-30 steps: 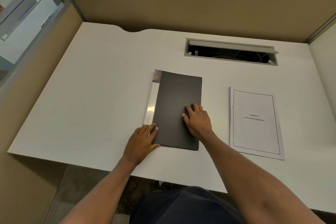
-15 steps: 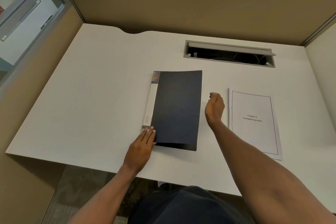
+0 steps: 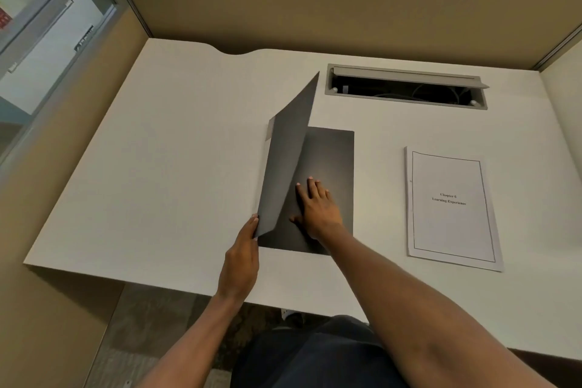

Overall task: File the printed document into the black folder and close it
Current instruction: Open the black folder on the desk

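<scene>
I read the folder as light and thin: its front cover stands up from the spine side with almost no sag, so stiff card or plastic, probably a bit slick on its matte face. The best hold is where I already have it, at the cover's near lower corner, with the back panel pinned flat so the whole thing does not slide on the desk.

My left hand pinches that lower corner of the cover between thumb and fingers, holding it tilted well up. My right hand lies flat, fingers spread a little, pressed on the inside of the back panel near its lower half.

The document lies flat on the desk to the right of the folder, apart from it and not touching either hand (a stapled or punched stack, I would guess from the marks along its left edge, though they are too small to be sure). It should be light and floppy, so I would slide it by an edge, then lift it with fingers under and thumb on top. It sits just off to the side of my right hand, an easy reach across.
</scene>
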The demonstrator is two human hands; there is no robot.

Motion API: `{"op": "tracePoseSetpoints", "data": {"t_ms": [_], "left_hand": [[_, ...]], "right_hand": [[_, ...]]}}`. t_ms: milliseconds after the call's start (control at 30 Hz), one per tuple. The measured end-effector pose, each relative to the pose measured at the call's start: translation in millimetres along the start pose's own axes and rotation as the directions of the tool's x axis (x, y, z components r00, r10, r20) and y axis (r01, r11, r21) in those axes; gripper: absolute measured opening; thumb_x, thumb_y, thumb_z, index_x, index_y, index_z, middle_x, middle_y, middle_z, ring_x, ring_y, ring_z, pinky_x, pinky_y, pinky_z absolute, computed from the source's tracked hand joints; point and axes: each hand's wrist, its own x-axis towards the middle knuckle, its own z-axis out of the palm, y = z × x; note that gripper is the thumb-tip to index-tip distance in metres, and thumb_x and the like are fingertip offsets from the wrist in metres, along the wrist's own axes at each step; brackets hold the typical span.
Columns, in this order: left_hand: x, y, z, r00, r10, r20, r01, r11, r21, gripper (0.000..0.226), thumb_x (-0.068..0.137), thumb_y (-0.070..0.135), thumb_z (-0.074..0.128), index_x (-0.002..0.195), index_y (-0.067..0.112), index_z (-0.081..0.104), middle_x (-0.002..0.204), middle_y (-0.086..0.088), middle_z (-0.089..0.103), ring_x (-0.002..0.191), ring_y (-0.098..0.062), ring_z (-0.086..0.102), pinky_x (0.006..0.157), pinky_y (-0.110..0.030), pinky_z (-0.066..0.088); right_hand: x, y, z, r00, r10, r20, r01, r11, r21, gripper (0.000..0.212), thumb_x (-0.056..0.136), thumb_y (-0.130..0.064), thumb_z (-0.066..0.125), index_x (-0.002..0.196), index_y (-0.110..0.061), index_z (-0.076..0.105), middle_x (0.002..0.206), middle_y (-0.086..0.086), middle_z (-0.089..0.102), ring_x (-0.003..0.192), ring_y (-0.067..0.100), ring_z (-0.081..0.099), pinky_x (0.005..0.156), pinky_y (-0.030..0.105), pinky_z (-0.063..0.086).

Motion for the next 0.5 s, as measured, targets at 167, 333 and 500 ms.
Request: {"op": "tracePoseSetpoints", "data": {"t_ms": [167, 333, 500], "left_hand": [[-3, 10, 4, 0.962, -0.166, -0.216, 0.146, 0.984, -0.106, 0.023, 0.108, 0.025, 0.045, 0.095, 0.021, 0.063, 0.077, 0.000, 0.064, 0.074, -0.015, 0.064, 0.057, -0.020, 0.051], [7, 17, -1, 0.779, -0.482, -0.401, 0.382, 0.872, -0.307, 0.019, 0.102, 0.019, 0.062, 0.084, 0.015, 0.066, 0.072, 0.006, 0.065, 0.067, -0.006, 0.064, 0.064, -0.024, 0.054], [17, 12, -10, 0.646, -0.638, -0.418, 0.458, 0.763, -0.456, 0.017, 0.095, 0.012, 0.072, 0.103, -0.002, 0.069, 0.096, -0.011, 0.075, 0.086, -0.023, 0.073, 0.083, -0.038, 0.063]], "right_hand": [[3, -2, 5, 0.999, 0.018, 0.028, -0.016, 0.999, -0.048, 0.091, 0.097, -0.056, 0.053, 0.163, -0.024, -0.002, 0.170, 0.013, -0.009, 0.158, 0.033, -0.006, 0.128, 0.047, 0.009], [4, -6, 7, 0.999, 0.045, 0.031, -0.044, 0.998, -0.033, 0.092, 0.097, -0.054, 0.054, 0.163, -0.025, -0.004, 0.171, 0.011, -0.010, 0.158, 0.033, -0.007, 0.128, 0.048, 0.009], [2, -7, 7, 0.998, 0.065, 0.022, -0.065, 0.998, -0.021, 0.092, 0.097, -0.054, 0.057, 0.163, -0.027, -0.002, 0.171, 0.009, -0.008, 0.158, 0.032, -0.006, 0.128, 0.048, 0.011]]}}
